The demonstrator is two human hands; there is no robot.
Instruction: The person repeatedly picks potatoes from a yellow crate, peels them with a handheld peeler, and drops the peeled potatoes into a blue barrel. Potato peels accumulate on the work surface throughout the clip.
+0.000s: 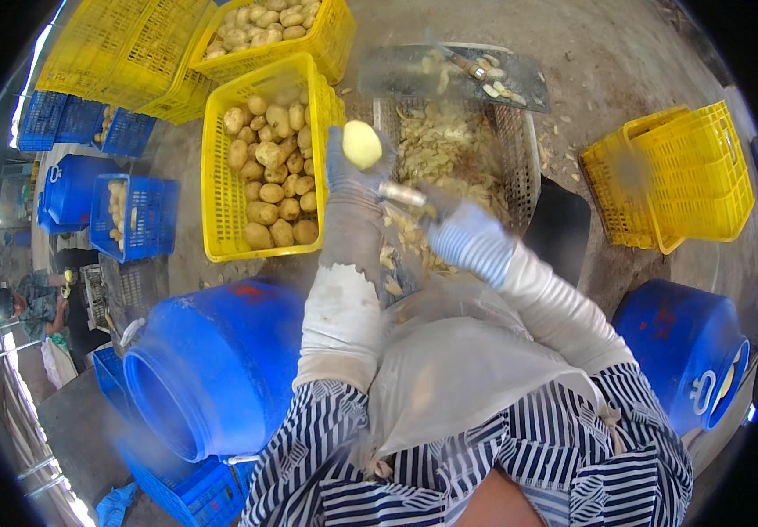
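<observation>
My left hand (347,176), in a grey-blue glove, holds up a pale peeled potato (361,145). Close to its wrist, my right hand (467,238), in a blue-and-white striped glove, grips a small tool with a light cylindrical part (402,194), probably a peeler; blur hides its blade. Beneath both hands is a plastic crate (525,155) heaped with potato peelings (444,141). Left of my left hand, a yellow crate (217,253) contains several unpeeled potatoes (270,155). A translucent plastic apron (458,382) covers my lap.
Across the peelings crate's far end lies a dark board (395,72) bearing a wooden-handled knife (467,66) and scraps. Blue barrels (240,356) flank me, the other barrel (672,349) at right. Yellow crates (701,178) are stacked rightward. A person (40,303) works far left.
</observation>
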